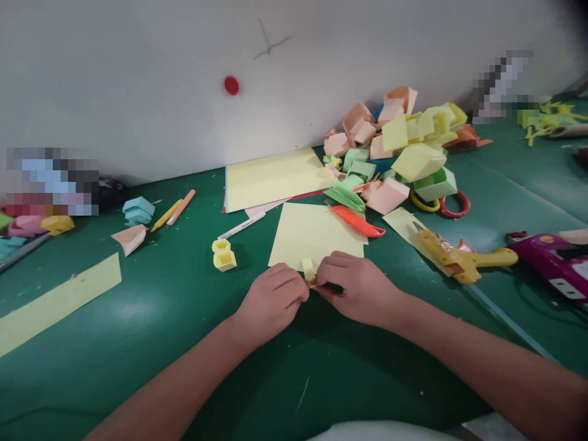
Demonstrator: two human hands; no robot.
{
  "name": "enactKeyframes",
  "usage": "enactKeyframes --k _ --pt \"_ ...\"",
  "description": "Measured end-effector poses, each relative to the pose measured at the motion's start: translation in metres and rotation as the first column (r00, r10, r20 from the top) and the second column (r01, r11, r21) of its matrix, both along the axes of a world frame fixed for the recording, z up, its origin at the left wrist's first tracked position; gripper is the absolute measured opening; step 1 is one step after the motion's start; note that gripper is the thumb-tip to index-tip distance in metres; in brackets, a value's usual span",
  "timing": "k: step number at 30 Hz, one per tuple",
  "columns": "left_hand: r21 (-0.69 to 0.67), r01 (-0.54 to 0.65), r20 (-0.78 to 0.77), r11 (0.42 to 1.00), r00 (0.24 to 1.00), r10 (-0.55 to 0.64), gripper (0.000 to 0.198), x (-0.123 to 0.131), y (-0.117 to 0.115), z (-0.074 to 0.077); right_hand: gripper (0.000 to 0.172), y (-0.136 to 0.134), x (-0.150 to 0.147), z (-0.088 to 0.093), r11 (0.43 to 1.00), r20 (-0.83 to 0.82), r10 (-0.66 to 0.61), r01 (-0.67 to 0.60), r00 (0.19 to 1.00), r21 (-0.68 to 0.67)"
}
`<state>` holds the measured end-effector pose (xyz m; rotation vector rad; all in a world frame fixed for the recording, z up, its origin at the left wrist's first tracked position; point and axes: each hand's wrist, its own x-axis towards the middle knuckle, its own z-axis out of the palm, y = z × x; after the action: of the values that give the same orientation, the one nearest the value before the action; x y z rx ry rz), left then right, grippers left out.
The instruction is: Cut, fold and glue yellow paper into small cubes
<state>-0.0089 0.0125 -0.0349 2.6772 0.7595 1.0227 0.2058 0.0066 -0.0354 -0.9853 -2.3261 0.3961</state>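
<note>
My left hand point(278, 301) and my right hand point(356, 286) meet over the green table, fingertips pinched on a small strip of pale yellow paper point(307, 268). One end of the strip stands up between them; the rest is hidden by my fingers. Just beyond lies a pale yellow sheet point(305, 233), with an orange-red utility knife point(358, 222) across its right part. Left of my hands sit two small joined yellow paper cups point(224, 256). Behind them a white pen point(241, 226) lies at a slant.
A heap of folded paper pieces point(399, 147) stands against the white wall. At right lie scissors point(454, 204), a yellow glue gun point(463, 254) and a purple device point(551, 263). Stacked yellow sheets point(275, 177) lie at the back. A long paper strip point(64, 300) lies at left.
</note>
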Motion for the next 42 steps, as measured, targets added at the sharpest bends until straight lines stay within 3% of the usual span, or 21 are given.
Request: enactKeyframes --k 4,10,17,25,33,42 --pt "-0.077 0.038 -0.065 0.996 0.997 -0.043 0.028 -0.001 0.001 -0.004 0.013 0.000 -0.001 -0.001 0.999 0.057 0.039 -0.038 0.998 -0.012" --pt "-0.271 -0.125 -0.136 0.954 0.986 0.091 0.016 0.001 0.000 0.002 0.010 0.003 -0.002 0.006 0.983 0.103 0.008 0.011 0.995 -0.185" --pt "-0.480 -0.326 -0.253 0.814 0.941 0.227 0.008 0.007 -0.002 0.010 0.013 0.006 -0.003 0.008 0.959 0.147 -0.011 0.052 0.989 -0.280" --pt "-0.370 -0.353 -0.300 0.859 0.921 0.249 0.007 0.008 -0.004 0.006 0.012 0.011 -0.007 0.006 0.946 0.137 -0.082 0.121 0.987 -0.301" --pt "-0.129 -0.244 -0.296 0.961 0.935 0.197 0.009 0.004 -0.002 0.002 0.008 0.013 -0.005 0.002 0.944 0.119 -0.098 0.130 0.988 -0.303" --pt "0.136 -0.122 -0.462 0.983 0.870 0.171 0.025 0.001 0.002 -0.002 0.006 0.011 -0.001 0.005 0.982 0.191 -0.032 0.066 0.981 -0.179"
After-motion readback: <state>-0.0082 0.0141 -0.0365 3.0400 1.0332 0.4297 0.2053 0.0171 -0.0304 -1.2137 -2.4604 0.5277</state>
